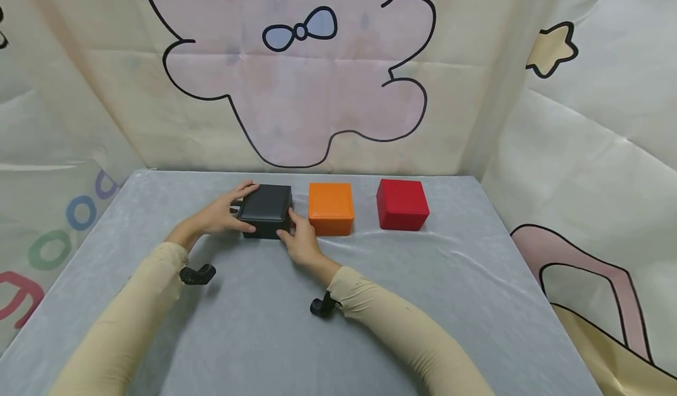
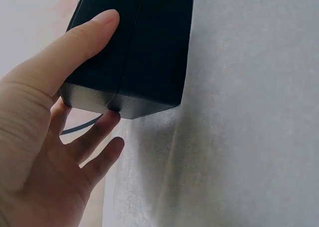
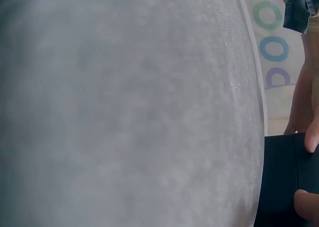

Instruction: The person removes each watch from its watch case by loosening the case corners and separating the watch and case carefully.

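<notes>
A black box (image 1: 266,202) with rounded edges sits at the far left of the row on the table, held between both hands. My left hand (image 1: 215,212) grips its left end; the left wrist view shows the thumb (image 2: 82,43) on one long face and some fingertips under the end face. A seam runs along the black box (image 2: 154,53). In the head view, my right hand (image 1: 302,243) holds the front right corner, thumb on the front, fingers at the right side. The right wrist view catches only part of the black box (image 3: 279,174) and a fingertip.
An orange box (image 1: 330,202) stands just right of the black one, close to the right hand. Farther right is a red box (image 1: 402,204). A grey cloth covers the table (image 1: 254,337). Printed curtains (image 1: 317,102) hang behind and at both sides.
</notes>
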Motion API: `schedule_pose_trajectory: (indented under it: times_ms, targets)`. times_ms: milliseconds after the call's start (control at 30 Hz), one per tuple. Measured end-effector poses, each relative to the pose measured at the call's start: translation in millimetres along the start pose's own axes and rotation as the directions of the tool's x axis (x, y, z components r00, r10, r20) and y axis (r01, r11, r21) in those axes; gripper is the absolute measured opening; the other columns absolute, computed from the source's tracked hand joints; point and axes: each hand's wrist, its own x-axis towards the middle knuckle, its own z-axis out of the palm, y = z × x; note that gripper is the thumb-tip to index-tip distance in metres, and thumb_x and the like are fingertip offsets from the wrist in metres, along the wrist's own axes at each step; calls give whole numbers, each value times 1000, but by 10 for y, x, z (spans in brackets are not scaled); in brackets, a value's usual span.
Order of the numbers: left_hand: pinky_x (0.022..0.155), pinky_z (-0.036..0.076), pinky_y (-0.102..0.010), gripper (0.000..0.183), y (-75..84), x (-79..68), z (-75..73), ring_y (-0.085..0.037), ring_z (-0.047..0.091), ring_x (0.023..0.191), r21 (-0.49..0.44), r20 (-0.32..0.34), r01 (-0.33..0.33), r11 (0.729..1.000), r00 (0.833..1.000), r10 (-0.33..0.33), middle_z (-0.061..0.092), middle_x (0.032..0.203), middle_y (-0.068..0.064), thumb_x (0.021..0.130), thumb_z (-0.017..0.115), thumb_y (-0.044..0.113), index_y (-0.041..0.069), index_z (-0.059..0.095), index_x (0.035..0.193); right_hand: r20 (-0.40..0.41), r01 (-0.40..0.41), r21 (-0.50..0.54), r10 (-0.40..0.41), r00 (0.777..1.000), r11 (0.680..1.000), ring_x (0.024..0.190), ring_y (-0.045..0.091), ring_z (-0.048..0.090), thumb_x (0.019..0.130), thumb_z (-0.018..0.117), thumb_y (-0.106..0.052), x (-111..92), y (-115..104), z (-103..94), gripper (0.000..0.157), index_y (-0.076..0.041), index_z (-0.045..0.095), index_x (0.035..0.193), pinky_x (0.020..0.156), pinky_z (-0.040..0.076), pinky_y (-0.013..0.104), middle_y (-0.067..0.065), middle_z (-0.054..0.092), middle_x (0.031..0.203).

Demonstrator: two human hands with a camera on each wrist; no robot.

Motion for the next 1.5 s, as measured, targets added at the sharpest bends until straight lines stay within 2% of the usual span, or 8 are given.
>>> schedule_pose_trajectory:
  times_ms: [133,333,433,667,833,1000,1167,1500]
  targets:
    - [112,37,-62,105,8,4,-4,-46,31,147,0,-5,14,1000,1000,-14,8,170,-20,77,89,17,11,26,161,-24,8,-20,-9,1000,1000,133,24,57,94,69,-5,-4,-2,-1,65,5,39,151,100,54,33,20,50,151]
    - [111,39,-62,104,53,29,-73,-52,42,138,65,12,14,998,1000,-15,13,169,-22,77,89,21,10,28,161,-33,19,-123,-23,999,992,139,23,51,95,69,-8,20,-28,-10,62,6,40,149,112,45,36,19,48,152]
    - [109,42,-61,104,60,45,-85,-52,47,135,65,21,21,998,1000,-23,14,168,-22,77,89,20,10,28,161,-18,10,-154,-13,1000,988,140,23,50,96,69,-9,26,-36,-34,62,6,41,149,113,44,36,18,48,152]
    - [105,42,-55,103,74,66,-103,-49,46,138,92,14,56,994,998,-58,17,169,-19,76,89,25,14,30,160,-15,5,-227,-8,1000,974,138,21,52,94,72,-10,56,-43,-60,61,5,45,147,111,45,34,17,52,149]
    - [105,43,-57,100,72,82,-121,-49,46,138,68,25,82,994,996,-84,16,170,-17,78,87,26,15,31,160,-3,-14,-208,13,1000,978,138,22,53,95,71,-10,52,-64,-59,63,5,42,149,111,45,34,17,50,151]
    - [111,36,-65,97,64,105,-141,-50,38,139,66,31,108,992,993,-111,16,170,-16,80,86,29,16,32,160,6,-32,-151,33,999,988,136,25,55,95,70,-8,50,-74,-67,66,4,38,152,109,47,34,18,49,151]
    - [107,40,-63,97,63,127,-138,-47,44,131,82,31,111,990,993,-114,20,169,-16,79,86,31,16,33,159,-3,-44,-190,44,999,981,140,24,51,94,71,-9,36,-79,-88,64,4,42,150,113,43,37,16,50,152]
    - [106,43,-58,92,53,111,-145,-43,44,132,13,5,130,991,992,-130,22,169,-14,82,83,31,17,35,159,7,-24,-232,27,1000,972,144,23,46,96,70,-11,29,-81,-73,59,3,45,147,117,39,38,13,50,151]
